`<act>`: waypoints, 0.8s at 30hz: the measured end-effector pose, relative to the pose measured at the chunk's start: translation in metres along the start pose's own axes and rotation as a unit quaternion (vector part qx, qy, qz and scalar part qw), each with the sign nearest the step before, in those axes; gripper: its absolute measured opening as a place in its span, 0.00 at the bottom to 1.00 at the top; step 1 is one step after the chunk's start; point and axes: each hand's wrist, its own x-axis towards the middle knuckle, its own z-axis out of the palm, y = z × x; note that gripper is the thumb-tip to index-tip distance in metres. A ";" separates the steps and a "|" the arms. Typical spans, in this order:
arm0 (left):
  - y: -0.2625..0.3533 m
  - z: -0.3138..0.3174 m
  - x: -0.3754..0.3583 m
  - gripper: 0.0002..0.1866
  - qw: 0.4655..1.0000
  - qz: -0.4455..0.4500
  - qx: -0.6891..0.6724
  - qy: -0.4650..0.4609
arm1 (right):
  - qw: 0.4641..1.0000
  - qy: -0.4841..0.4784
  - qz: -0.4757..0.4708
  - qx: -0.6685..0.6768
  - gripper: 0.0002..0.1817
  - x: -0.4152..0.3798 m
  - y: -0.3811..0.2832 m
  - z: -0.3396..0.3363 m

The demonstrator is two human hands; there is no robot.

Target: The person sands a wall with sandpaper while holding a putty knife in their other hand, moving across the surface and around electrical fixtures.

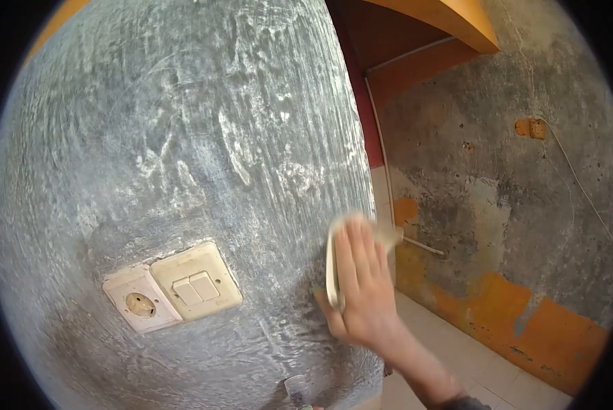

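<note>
My right hand presses a folded pale sheet of sandpaper against the rough grey wall, close to its right-hand corner. The fingers lie long and together over the sheet, with the thumb below its left edge. Motion blurs the fingertips and the sheet's right end. Low at the frame's bottom edge, a putty knife shows its pale blade near the wall. A sliver of skin beside its handle appears to be my left hand, closed on it; the rest is cut off.
A round socket and a double light switch sit side by side on the wall, left of my right hand. Beyond the corner stand a patchy grey and orange wall, a hanging cable and a pale tiled floor.
</note>
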 end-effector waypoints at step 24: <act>-0.026 -0.021 0.006 0.23 0.999 0.012 -0.043 0.021 | 0.995 0.070 -0.066 -0.028 0.38 0.107 0.003 -0.015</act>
